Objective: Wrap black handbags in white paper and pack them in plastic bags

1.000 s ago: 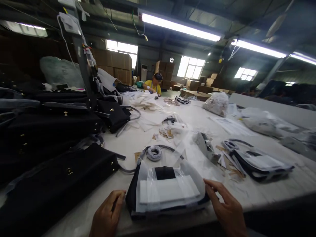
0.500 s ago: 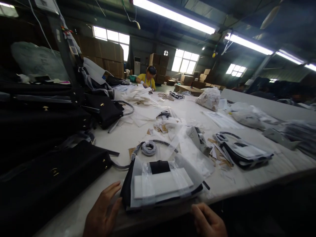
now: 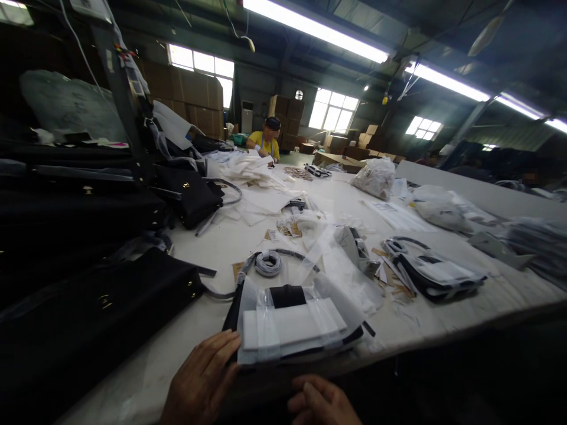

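Note:
A black handbag wrapped in clear plastic with white paper [image 3: 290, 324] lies flat at the near edge of the white table [image 3: 208, 254]. My left hand [image 3: 204, 381] rests on the bag's near left corner, fingers stretched over its edge. My right hand [image 3: 319, 404] is below the table's front edge under the bag, fingers curled loosely with nothing seen in them. A rolled grey strap [image 3: 268, 262] lies just beyond the bag.
Black handbags [image 3: 101, 301] are stacked along the left. Another wrapped bag [image 3: 436, 274] lies to the right, with paper scraps and plastic sheets [image 3: 336, 260] between. A person in a yellow shirt [image 3: 266, 141] works at the far end. Cardboard boxes [image 3: 195, 100] stand behind.
My left hand moved right onto the bag's corner. My right hand slid left along the table's front edge, below the bag.

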A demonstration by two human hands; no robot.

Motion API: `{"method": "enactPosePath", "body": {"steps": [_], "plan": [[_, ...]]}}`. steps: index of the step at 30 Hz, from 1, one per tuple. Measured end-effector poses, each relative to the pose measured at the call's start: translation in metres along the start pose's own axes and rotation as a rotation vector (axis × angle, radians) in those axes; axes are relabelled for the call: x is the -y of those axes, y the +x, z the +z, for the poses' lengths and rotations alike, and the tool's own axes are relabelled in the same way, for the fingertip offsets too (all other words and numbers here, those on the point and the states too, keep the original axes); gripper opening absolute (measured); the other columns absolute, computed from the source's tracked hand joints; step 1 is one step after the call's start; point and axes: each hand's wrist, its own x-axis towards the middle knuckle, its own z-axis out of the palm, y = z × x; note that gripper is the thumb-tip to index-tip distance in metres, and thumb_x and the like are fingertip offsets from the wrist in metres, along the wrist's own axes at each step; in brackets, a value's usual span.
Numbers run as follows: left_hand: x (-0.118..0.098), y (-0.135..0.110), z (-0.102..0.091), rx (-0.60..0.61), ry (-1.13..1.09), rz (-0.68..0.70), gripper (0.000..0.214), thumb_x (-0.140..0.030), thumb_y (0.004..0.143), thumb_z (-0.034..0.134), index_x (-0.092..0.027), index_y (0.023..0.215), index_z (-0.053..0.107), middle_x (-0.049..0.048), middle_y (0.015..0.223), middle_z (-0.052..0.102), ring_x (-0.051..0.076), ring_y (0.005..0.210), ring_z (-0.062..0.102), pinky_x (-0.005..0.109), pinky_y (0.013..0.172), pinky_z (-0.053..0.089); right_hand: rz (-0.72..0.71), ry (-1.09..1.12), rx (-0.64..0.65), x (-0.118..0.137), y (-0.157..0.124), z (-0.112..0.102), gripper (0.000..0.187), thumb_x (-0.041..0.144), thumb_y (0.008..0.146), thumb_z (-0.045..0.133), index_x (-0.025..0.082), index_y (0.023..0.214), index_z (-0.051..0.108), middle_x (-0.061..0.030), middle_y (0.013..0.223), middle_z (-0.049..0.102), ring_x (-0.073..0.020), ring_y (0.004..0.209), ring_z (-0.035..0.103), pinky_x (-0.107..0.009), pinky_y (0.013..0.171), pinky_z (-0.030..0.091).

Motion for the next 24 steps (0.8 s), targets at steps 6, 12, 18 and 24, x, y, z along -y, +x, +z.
{"method": "enactPosePath", "body": {"steps": [6, 12, 18, 24], "plan": [[-0.004, 0.012, -0.006, 0.027, -0.036, 0.007, 0.023, -0.031, 0.098, 0.048, -0.024, 0.114, 0.064, 0.0028, 0.098, 0.071, 0.013, 0.088, 0.069, 0.019, 0.078, 0.054, 0.027, 0.194, -0.046, 0.027, -0.015, 0.02, 0.071, 0.073, 0.057, 0.081, 0.016, 0.095, 0.061, -0.011, 0.096, 0.074, -0.0205, 0.079, 0.072, -0.025, 0.062, 0.05], [-0.005, 0.021, -0.007, 0.052, -0.166, -0.01, 0.015, -0.023, 0.097, 0.049, -0.024, 0.105, 0.062, 0.0028, 0.099, 0.069, 0.011, 0.085, 0.069, 0.015, 0.073, 0.052, 0.011, 0.049, -0.065, 0.027, -0.015, 0.023, 0.073, 0.078, 0.057, 0.076, 0.015, 0.09, 0.063, -0.0101, 0.085, 0.075, -0.0207, 0.071, 0.071, -0.024, 0.056, 0.049], [0.002, 0.024, -0.006, 0.215, -0.318, -0.145, 0.022, -0.022, 0.098, 0.041, -0.026, 0.093, 0.062, -0.0002, 0.094, 0.069, 0.009, 0.079, 0.067, 0.012, 0.071, 0.05, -0.562, -0.643, -0.388, 0.058, -0.025, -0.011, 0.041, 0.059, 0.084, 0.065, 0.019, 0.084, 0.071, -0.0054, 0.079, 0.071, -0.021, 0.077, 0.067, -0.026, 0.071, 0.053], [0.004, 0.007, 0.005, 0.082, -0.43, -0.275, 0.021, -0.027, 0.098, 0.046, -0.025, 0.095, 0.066, 0.0028, 0.097, 0.073, 0.013, 0.087, 0.07, 0.015, 0.078, 0.054, -0.961, -0.904, -0.587, 0.087, -0.024, -0.03, 0.024, 0.044, 0.091, 0.061, 0.023, 0.089, 0.072, -0.0053, 0.087, 0.07, -0.0215, 0.082, 0.067, -0.027, 0.076, 0.055]]}}
